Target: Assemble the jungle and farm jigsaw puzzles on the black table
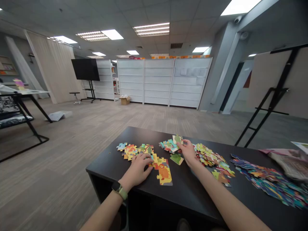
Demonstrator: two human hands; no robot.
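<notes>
Yellow and orange jigsaw puzzle pieces, some joined and one showing a lion, lie at the middle of the dark table. My left hand rests on the pieces left of the lion, its fingers apart and slightly bent. My right hand pinches a green and cream puzzle piece between thumb and fingers, above a small pile of teal and green pieces. Just below that hand lies a loose green piece. To its right spreads a heap of mixed yellow, green and red pieces.
Dark blue puzzle pieces cover the table's right side, near a folded pinkish cloth. A black easel stands beyond on the right. White shelving and a screen on a stand are far back.
</notes>
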